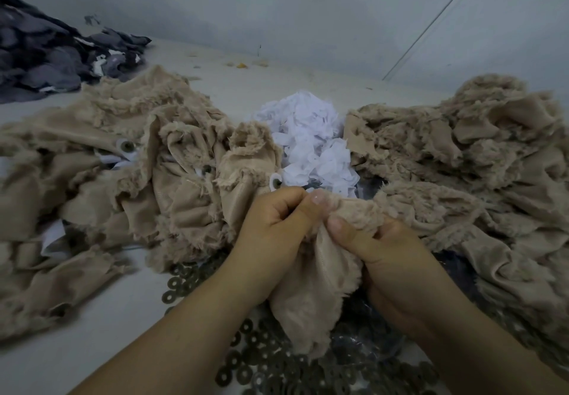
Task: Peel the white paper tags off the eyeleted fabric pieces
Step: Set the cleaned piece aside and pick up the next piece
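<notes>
The likeliest slip is a torn tag: the paper crumples like thin tissue, and a quick or sideways pull could leave a shred stuck round an eyelet. The fluffy pile also hides whatever the fingers are working at, so the pinch may catch fur rather than paper. Taking the heap of white paper tags (311,142) as landmark, the held fabric piece (320,271) hangs just in front of it, towards the person. The left hand (277,228) pinches the top edge of this piece, thumb pressed against curled fingers; the right hand (378,250) grips the same edge just beside it, thumb on the pile side and fingers curled behind. Whether a tag sits in the pinch I cannot tell.

Left of the heap lies a pile of fabric pieces (107,163) with eyelets and white tags showing, so much work probably remains. Right of the heap lies another fabric pile (468,154) showing no tags. Loose metal rings (246,360) cover the surface (101,327) nearest the person.
</notes>
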Tool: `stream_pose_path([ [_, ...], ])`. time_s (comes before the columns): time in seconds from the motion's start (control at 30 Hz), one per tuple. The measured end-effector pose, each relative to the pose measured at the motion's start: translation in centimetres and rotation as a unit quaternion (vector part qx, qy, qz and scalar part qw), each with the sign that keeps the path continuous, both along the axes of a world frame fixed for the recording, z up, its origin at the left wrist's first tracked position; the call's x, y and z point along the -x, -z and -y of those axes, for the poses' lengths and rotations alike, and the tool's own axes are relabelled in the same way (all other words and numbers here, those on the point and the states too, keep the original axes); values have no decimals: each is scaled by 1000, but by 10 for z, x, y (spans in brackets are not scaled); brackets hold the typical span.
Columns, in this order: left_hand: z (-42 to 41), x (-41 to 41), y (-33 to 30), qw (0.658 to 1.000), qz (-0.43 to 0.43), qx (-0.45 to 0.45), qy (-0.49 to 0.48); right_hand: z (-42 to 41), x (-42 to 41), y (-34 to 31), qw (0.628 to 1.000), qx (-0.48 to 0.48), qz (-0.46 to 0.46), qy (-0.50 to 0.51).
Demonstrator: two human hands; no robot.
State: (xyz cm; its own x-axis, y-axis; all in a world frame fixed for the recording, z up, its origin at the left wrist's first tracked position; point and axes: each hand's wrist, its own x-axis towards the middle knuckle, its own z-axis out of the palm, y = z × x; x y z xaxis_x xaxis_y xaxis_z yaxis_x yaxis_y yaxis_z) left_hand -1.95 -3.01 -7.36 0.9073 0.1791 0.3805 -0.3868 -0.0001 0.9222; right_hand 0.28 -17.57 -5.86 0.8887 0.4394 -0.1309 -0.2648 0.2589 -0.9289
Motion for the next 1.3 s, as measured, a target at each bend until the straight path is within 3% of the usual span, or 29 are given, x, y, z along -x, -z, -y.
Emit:
stream_pose_path([
  [0.13, 1, 0, -1, 997, 5, -72, -25, 1, 2, 0, 999, 24, 28, -12],
  [0.43, 3, 0, 3, 998, -7, -34, -57, 0, -2, -3, 994, -35, -99, -38],
  [0.57, 5, 0, 3, 998, -15, -11, -59, 0, -3, -3, 992, -45, -109, -48],
  [0.8, 4, 0, 3, 996, 5, -74, -46, -1, -1, -2, 997, -55, -61, -4],
  [0.9, 6, 2, 2, 992, 14, -102, -68, 0, -5, 1, 993, -39, -95, 55],
  [1.0, 6, 1, 2, 988, 30, -108, -103, 0, -6, -1, 985, -82, -133, 72],
  [1.13, 2, 0, 2, 990, 23, -87, -112, 3, -11, 0, 983, -95, -127, 95],
  [1.3, 3, -1, 2, 989, 27, -91, -111, 1, -2, -1, 997, -13, -70, -21],
])
